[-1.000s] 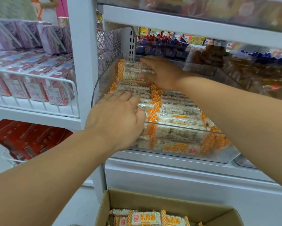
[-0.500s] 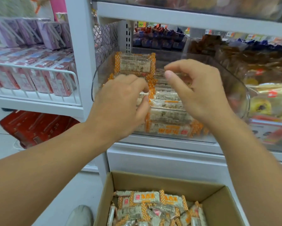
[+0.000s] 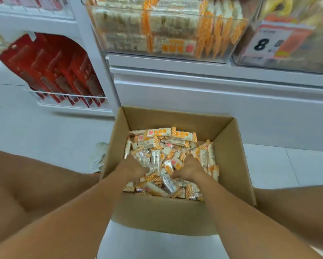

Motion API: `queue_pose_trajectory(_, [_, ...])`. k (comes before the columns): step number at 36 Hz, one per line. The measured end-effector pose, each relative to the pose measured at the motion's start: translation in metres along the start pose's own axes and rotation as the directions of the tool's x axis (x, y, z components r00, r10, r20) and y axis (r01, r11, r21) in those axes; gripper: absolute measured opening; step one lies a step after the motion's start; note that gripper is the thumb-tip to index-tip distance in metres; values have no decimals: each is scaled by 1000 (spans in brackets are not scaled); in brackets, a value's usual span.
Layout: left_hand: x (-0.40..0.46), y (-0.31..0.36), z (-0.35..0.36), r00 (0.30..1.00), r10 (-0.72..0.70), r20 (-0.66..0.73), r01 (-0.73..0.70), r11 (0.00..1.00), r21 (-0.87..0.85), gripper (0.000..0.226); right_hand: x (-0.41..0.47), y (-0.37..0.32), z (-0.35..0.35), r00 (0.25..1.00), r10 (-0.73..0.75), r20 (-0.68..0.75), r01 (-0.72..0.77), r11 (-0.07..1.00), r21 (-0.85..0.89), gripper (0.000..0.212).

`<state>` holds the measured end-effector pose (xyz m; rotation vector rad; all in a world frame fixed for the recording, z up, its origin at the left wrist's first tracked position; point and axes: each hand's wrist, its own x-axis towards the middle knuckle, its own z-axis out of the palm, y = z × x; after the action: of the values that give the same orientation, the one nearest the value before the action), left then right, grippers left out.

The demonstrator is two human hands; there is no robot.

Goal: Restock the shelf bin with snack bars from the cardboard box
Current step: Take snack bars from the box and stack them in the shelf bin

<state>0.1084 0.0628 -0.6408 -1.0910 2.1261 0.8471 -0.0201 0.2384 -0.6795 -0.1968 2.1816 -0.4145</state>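
2 hands, our left hand [image 3: 133, 168] and right hand [image 3: 189, 168], dig among light, slippery snack bars [image 3: 162, 144] in the cardboard box [image 3: 229, 165]; grip unclear, so we'd scoop underneath.

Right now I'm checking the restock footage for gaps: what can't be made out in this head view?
- Left hand and right hand: fingers buried in the snack bars, so the grip cannot be told.
- Cardboard box: how deep the bars go is hidden by the pile.
- Shelf bin: top cut off by the frame edge, print blurred.
- Price tag: only an 8 reads; the rest is blurred.
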Motion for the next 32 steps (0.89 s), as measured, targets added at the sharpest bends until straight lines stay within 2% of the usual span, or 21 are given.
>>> queue_pose_trajectory(2, [3, 3, 16, 990, -123, 68, 136, 962, -236, 77, 1, 6, 8, 996, 18, 86, -26, 995, 98, 126])
queue_pose_trajectory(4, [8, 9, 22, 977, -161, 137, 200, 913, -356, 89, 1, 7, 14, 994, 13, 110, -26, 992, 126, 120])
queue_pose_trajectory(7, [21, 15, 28, 968, -165, 191, 237, 851, -468, 96, 4, 3, 24, 980, -17, 197, -3, 995, 99, 93])
queue_pose_trajectory(10, [37, 14, 34, 967, -221, 126, 253, 773, -582, 85, 11, -1, 31, 973, -34, 227, 20, 998, 61, 65])
queue_pose_trajectory(12, [38, 16, 35, 965, -257, 57, 241, 774, -586, 81, 15, -1, 33, 975, -39, 219, 39, 999, 5, 45])
queue_pose_trajectory(16, [37, 26, 35, 954, -287, -90, 221, 871, -438, 51, 17, -1, 36, 966, -29, 258, 37, 999, -27, 50])
queue_pose_trajectory(18, [37, 32, 34, 953, -249, -175, 164, 905, -392, 46, 16, -3, 30, 972, -13, 235, 11, 1000, 9, 49])
queue_pose_trajectory(21, [39, 37, 32, 960, -216, -179, 111, 879, -463, 40, 17, -5, 14, 969, 26, 245, -49, 995, 89, 33])
queue_pose_trajectory(22, [41, 37, 34, 963, -222, -154, 110, 843, -526, 50, 14, -6, 6, 964, 30, 263, -68, 988, 138, 38])
queue_pose_trajectory(24, [42, 39, 37, 979, -193, -65, 97, 724, -683, 73, 9, -5, -10, 953, 36, 300, -90, 981, 170, 67])
queue_pose_trajectory(25, [39, 39, 38, 986, -165, -36, 84, 663, -744, 75, 7, -3, -18, 952, 18, 306, -74, 982, 172, 73])
queue_pose_trajectory(28, [31, 45, 39, 996, -31, 87, 89, 570, -817, 56, -4, -3, -40, 964, -32, 265, -38, 966, 254, 69])
queue_pose_trajectory(30, [23, 52, 36, 974, 106, 202, 125, 493, -861, 63, -7, -3, -45, 977, -58, 204, -14, 943, 333, 72])
queue_pose_trajectory(32, [21, 60, 34, 961, 157, 229, 133, 465, -876, 65, -12, -6, -44, 982, -78, 172, 11, 932, 362, 86])
